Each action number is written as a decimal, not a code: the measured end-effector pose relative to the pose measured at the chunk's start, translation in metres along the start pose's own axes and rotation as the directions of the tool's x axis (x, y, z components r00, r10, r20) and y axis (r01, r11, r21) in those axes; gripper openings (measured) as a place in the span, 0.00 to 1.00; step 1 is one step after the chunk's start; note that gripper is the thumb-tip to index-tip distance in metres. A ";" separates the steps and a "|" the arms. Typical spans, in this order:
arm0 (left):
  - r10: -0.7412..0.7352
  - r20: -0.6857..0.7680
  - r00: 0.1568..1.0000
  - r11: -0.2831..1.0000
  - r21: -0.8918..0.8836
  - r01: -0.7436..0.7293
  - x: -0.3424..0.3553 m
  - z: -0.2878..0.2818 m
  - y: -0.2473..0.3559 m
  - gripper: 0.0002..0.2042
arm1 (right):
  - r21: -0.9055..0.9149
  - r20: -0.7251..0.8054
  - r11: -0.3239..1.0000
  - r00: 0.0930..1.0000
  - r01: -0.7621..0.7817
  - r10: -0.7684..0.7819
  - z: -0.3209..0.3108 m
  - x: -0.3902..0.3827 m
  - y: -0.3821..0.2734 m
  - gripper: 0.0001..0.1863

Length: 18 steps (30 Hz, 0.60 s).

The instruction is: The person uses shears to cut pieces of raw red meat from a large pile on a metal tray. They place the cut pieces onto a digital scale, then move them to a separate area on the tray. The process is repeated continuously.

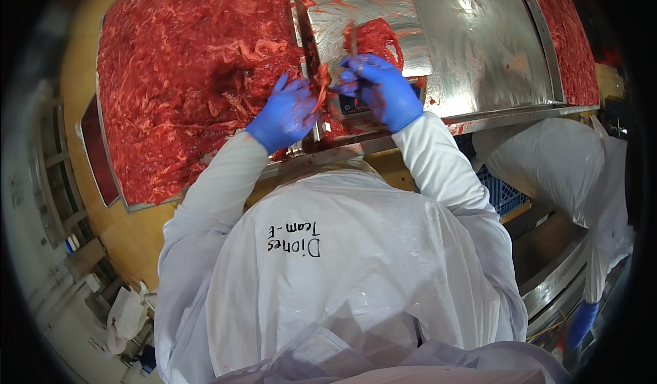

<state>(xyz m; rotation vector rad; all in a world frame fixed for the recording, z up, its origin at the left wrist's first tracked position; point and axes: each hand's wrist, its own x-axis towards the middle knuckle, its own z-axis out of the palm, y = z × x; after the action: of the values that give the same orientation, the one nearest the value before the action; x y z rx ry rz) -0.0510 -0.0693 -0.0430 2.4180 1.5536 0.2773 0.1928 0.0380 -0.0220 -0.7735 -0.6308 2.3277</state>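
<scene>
My left hand (284,115), in a blue glove, is at the right edge of a wide metal tray (295,21) heaped with shredded raw red meat (191,62). A strip of raw meat (321,86) is held at its thumb side, over the divider. My right hand (389,91), also blue-gloved, has its fingers closed around a thin, narrow stick-like tool (354,41) that points away from me; its kind is unclear. Just beyond that hand, a flat portion of raw meat (376,38) lies on a square metal plate (408,15). A small scale (350,105) shows partly under the right hand.
A steel work surface (486,49) with meat smears extends to the right, ending at another tray of red meat (564,35). A person in white covering (547,155) stands close on my right, with a blue-gloved hand (583,322) low down. A blue crate (503,194) sits below the table.
</scene>
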 end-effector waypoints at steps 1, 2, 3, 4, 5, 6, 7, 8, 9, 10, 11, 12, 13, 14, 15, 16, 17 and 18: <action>-0.012 0.006 1.000 1.000 0.016 0.012 -0.015 -0.007 -0.006 0.08 | 0.045 0.051 0.999 0.998 0.032 -0.034 -0.007 -0.004 -0.005 0.13; -0.021 0.011 1.000 0.999 0.028 0.021 -0.029 -0.014 -0.016 0.08 | 0.047 0.057 0.999 0.998 0.021 -0.024 -0.008 -0.017 -0.012 0.15; -0.293 0.053 0.955 0.956 0.013 0.293 -0.042 -0.023 -0.034 0.09 | 0.049 0.067 0.999 0.998 0.007 -0.010 -0.005 -0.037 -0.019 0.16; -0.457 -0.017 0.889 0.889 0.013 0.457 -0.059 -0.029 -0.050 0.10 | 0.052 0.075 0.999 0.997 -0.006 0.002 -0.006 -0.056 -0.025 0.18; -0.601 -0.086 0.794 0.798 -0.014 0.603 -0.076 -0.034 -0.067 0.12 | 0.078 0.167 0.997 0.985 0.017 -0.030 -0.014 -0.072 -0.027 0.20; -0.644 -0.268 0.716 0.752 -0.053 0.657 -0.093 -0.033 -0.073 0.14 | 0.104 0.257 0.994 0.964 0.038 -0.064 -0.025 -0.086 -0.028 0.22; -0.668 -0.188 0.720 0.741 -0.082 0.666 -0.101 -0.033 -0.067 0.19 | 0.132 0.339 0.990 0.936 0.054 -0.097 -0.037 -0.098 -0.029 0.24; -0.675 0.010 0.738 0.708 -0.273 0.651 -0.111 -0.018 -0.059 0.21 | 0.126 0.305 0.987 0.943 0.100 -0.134 -0.047 -0.105 -0.033 0.25; -0.626 0.201 0.753 0.625 -0.449 0.639 -0.118 0.000 -0.046 0.22 | 0.118 0.269 0.982 0.947 0.146 -0.173 -0.056 -0.111 -0.036 0.27; -0.468 0.603 0.646 0.475 -0.445 0.759 -0.073 -0.046 0.008 0.20 | 0.104 0.218 0.973 0.950 0.207 -0.226 -0.067 -0.119 -0.039 0.28; -0.290 0.531 0.796 0.738 -0.405 0.540 -0.106 0.013 0.003 0.22 | 0.110 0.192 0.969 0.952 0.220 -0.238 -0.077 -0.120 -0.044 0.29; -0.330 0.548 0.769 0.797 -0.276 0.538 -0.077 -0.013 0.047 0.22 | 0.103 0.135 0.961 0.954 0.257 -0.269 -0.088 -0.124 -0.044 0.30; -0.312 0.518 0.796 0.819 -0.277 0.502 -0.083 0.011 0.041 0.21 | 0.100 0.146 0.955 0.946 0.279 -0.291 -0.086 -0.126 -0.049 0.30; -0.303 0.625 0.720 0.791 -0.257 0.556 -0.066 -0.008 0.042 0.20 | 0.073 0.144 0.956 0.945 0.284 -0.292 -0.085 -0.128 -0.050 0.30; -0.286 0.721 0.631 0.762 -0.229 0.606 -0.048 -0.031 0.040 0.19 | 0.046 0.143 0.956 0.946 0.289 -0.293 -0.085 -0.130 -0.050 0.30; -0.267 0.799 0.539 0.734 -0.194 0.651 -0.032 -0.047 0.035 0.18 | 0.014 0.149 0.955 0.944 0.297 -0.295 -0.084 -0.130 -0.051 0.29; -0.115 0.798 0.591 0.715 -0.347 0.607 -0.036 -0.045 0.016 0.13 | -0.012 0.113 0.960 0.954 0.281 -0.278 -0.086 -0.132 -0.049 0.29; 0.000 0.734 0.679 0.625 -0.530 0.573 -0.029 -0.036 0.000 0.11 | -0.014 0.118 0.960 0.954 0.280 -0.277 -0.087 -0.133 -0.046 0.28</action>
<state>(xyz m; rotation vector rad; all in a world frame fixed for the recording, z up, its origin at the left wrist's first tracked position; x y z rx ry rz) -0.0732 -0.0915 -0.0099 1.3152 1.1415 -0.0715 0.3538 0.0025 -0.0080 -0.5272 -0.7753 2.1169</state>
